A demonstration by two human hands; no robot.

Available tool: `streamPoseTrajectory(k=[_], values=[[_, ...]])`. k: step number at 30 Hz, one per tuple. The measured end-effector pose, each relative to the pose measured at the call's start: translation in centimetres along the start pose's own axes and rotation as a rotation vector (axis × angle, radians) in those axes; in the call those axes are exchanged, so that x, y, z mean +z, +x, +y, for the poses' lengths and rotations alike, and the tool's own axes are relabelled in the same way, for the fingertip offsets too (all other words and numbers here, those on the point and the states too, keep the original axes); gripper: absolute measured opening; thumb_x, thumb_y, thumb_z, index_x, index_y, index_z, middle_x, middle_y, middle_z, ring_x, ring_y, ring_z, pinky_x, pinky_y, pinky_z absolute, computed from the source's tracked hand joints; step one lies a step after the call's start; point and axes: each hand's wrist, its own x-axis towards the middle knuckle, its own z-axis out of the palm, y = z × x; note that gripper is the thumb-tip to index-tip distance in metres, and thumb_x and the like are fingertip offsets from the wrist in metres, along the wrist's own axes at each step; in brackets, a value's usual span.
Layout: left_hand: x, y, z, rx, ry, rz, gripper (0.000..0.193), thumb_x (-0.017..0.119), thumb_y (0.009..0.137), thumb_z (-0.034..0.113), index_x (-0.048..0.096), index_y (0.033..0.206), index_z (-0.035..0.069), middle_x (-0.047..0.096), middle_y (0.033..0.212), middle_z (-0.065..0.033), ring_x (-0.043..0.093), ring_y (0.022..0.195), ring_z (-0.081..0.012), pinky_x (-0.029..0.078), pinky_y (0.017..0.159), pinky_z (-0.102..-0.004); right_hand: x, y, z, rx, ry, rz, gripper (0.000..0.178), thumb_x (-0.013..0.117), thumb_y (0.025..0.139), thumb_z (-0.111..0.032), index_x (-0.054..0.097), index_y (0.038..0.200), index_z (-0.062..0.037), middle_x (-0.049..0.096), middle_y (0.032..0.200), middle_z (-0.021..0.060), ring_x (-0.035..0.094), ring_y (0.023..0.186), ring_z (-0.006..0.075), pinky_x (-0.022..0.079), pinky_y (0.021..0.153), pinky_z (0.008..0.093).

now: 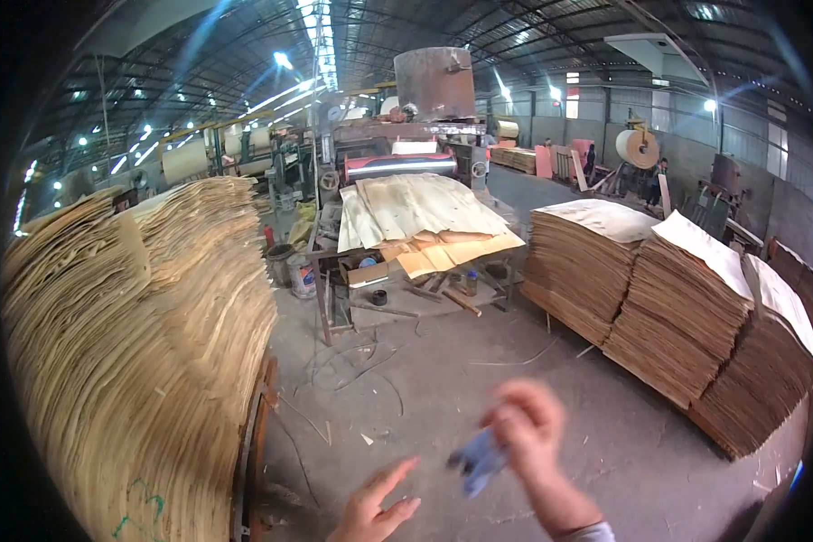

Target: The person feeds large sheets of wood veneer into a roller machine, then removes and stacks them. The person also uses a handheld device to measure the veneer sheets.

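Low in the middle of the view, my right hand (526, 429) is closed on a limp blue-grey cloth glove (483, 461) with dark ends. Motion blurs both hand and glove, so its exact shape is hard to make out. To the left of it, apart from the glove, my left hand (379, 506) reaches up from the lower edge. Its thumb and forefinger are spread, and nothing shows between them. Both hands are bare and in the air above the concrete floor (443, 388).
A tall stack of wood veneer sheets (154, 316) fills the left. More veneer stacks (677, 307) line the right. Ahead, pale sheets (425, 212) lie on a metal-legged table before a roller machine (402, 164). A bucket (303, 277) stands beside the table; offcuts and strips litter the floor.
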Motion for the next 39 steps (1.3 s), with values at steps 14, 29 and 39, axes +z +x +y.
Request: streamPoseTrajectory(k=[14,29,39], values=[[-4.0,33.5,-29.2,-0.344,-0.245,-0.183,0.039,0.055,0.080,0.012,0.047,0.116,-0.001,0.057,0.102,-0.0115,0.054,0.092,-0.0170,0.043,0.080,-0.0288,0.3,33.0,30.3,0.438,0.213,-0.650,0.051,0.060,0.080,-0.013,0.040,0.125,-0.0055,0.044,0.124,0.0141,0.042,0.115,0.0226,0.032,0.097,0.0352],[-12.2,69.9,-51.8,-0.383,-0.012,-0.197,0.037,0.052,0.085,0.026,0.050,0.116,0.006,0.060,0.088,-0.0134,0.059,0.073,-0.0179,0.044,0.066,-0.0298,0.5,74.2,52.7,0.553,0.404,-0.230,0.025,0.057,0.083,-0.028,0.049,0.084,-0.0039,0.058,0.080,0.0149,0.058,0.079,0.0250,0.049,0.071,0.0345],[-24.8,93.4,-64.6,-0.419,0.062,0.369,0.030,0.052,0.085,0.020,0.054,0.111,0.004,0.061,0.096,-0.0054,0.057,0.083,-0.0111,0.045,0.073,-0.0251,0.6,108.7,69.7,0.183,-0.337,-0.222,0.015,0.054,0.082,-0.013,0.056,0.093,-0.0018,0.059,0.076,0.0047,0.051,0.067,0.0081,0.042,0.061,0.0217]])
